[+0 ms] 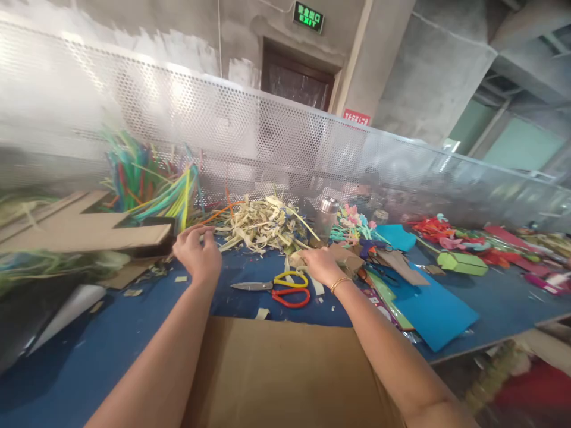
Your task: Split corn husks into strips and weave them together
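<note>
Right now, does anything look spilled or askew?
Yes: pale, papery shreds lie in a loose heap on the blue tabletop, with small scraps strayed around the red-and-yellow-handled metal scissors, like untidied litter.

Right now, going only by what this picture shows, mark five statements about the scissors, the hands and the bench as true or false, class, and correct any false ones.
1. The scissors lie on the blue tabletop. True.
2. Both scissor handles are red. False: one is yellow, the other red.
3. The right hand has a bracelet at its wrist. True.
4. The left hand is gripping the scissors. False: neither hand is on them.
5. The bottle stands left of the heap of pale strips. False: it stands to the right of the heap.
</note>
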`<state>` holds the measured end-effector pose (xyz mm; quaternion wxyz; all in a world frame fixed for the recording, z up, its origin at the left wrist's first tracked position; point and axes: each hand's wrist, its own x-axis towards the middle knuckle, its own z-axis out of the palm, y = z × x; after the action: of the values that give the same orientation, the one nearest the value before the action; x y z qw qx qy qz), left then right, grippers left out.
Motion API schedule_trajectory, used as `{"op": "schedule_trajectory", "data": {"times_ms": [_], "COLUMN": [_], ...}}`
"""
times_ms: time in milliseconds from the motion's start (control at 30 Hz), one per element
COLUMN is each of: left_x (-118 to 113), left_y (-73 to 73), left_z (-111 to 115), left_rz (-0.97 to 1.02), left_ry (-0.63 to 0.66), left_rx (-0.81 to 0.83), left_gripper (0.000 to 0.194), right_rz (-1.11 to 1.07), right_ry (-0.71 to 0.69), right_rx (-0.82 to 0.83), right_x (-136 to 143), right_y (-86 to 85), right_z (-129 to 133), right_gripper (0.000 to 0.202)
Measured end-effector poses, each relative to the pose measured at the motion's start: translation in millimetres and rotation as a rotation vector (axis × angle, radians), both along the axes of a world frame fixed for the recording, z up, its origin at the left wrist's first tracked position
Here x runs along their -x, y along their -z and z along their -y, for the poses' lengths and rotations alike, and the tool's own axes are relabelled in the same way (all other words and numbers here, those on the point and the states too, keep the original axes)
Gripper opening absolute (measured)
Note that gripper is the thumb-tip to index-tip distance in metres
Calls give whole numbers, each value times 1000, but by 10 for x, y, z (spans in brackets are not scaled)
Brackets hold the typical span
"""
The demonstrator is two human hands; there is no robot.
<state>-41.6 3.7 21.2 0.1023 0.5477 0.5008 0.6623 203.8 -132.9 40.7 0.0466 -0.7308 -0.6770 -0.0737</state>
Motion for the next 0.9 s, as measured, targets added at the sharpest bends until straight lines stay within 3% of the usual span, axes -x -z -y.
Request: {"op": "schedule_trajectory", "data": {"times_ms": [167, 333, 467, 633, 733, 833, 900], "left_x": [-33, -29, -35, -62, -71, -117, -180], "left_y": [29, 31, 29, 35, 39, 24, 1], "left_z": [-39, -64, -64, -63, -70, -49, 9], "left_rz": [-51, -43, -30, -37, -31, -12, 9], "left_ry": [-18, 25, 40, 69, 96, 222, 396], "left_rx": [-11, -62, -95, -80, -67, -11, 58], "left_gripper": [19, 19, 18, 19, 20, 20, 20], "right_rz": [-38, -144, -198, -160, -205, -288, -479], "right_ry": [66, 17, 36, 116, 109, 27, -75], "right_rx": [-5, 51, 3, -48, -98, -142, -168], "right_x": [-54, -159, -269, -280, -286, -248, -138], "right_y": [9, -41, -64, 38, -13, -178, -274], "right_z": [-60, -183, -185, -182, -256, -375, -460], "right_gripper": [26, 21, 26, 12, 18, 23, 28]}}
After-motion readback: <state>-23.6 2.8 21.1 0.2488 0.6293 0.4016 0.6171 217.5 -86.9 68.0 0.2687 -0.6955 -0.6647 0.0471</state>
